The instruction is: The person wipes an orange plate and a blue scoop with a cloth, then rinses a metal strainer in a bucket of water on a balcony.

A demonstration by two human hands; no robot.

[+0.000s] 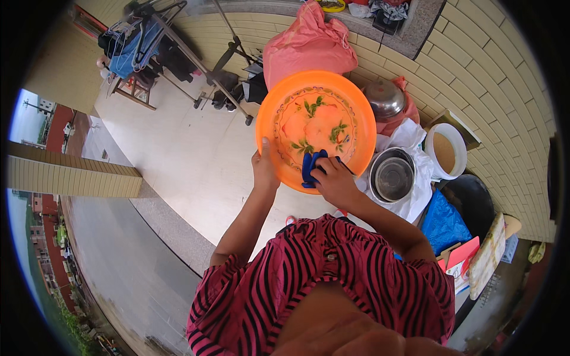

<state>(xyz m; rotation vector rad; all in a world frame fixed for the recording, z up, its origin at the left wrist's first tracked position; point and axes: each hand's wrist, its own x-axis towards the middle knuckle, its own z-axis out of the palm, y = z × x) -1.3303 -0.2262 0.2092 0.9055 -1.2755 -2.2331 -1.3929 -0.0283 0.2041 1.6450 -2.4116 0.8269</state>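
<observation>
An orange plastic basin (318,118) with a floral pattern inside is held up in front of me. My left hand (266,169) grips its lower left rim, the thumb over the edge. My right hand (333,178) is closed on a blue cloth (309,168), which lies against the basin's lower inner side and rim. Some of the cloth is hidden by the fingers, and whether it is a glove cannot be told.
Behind the basin a pink sack (307,49) leans by the brick wall. On the right are a metal lidded pot (386,99), nested metal bowls (392,178), a white bucket (445,151) and a blue plastic bag (445,222). A clothes rack (200,66) stands at upper left.
</observation>
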